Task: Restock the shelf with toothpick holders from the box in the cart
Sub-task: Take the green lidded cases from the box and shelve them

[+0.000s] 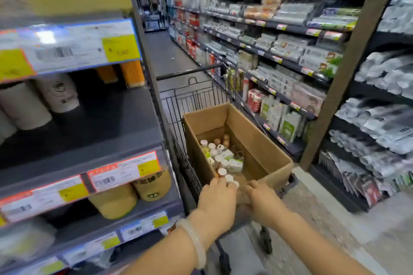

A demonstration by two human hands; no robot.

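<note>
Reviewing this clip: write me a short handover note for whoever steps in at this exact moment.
Left hand: reaching into the cardboard box, fingers curled over white-capped toothpick holders at its near end.
Right hand: at the box's near edge; grip unclear.
The box sits in the cart, many holders still inside.
The shelf on the left has open room beside the white holders already standing there.
Left to do: lift holders out, place them on the shelf, repeat.
</note>
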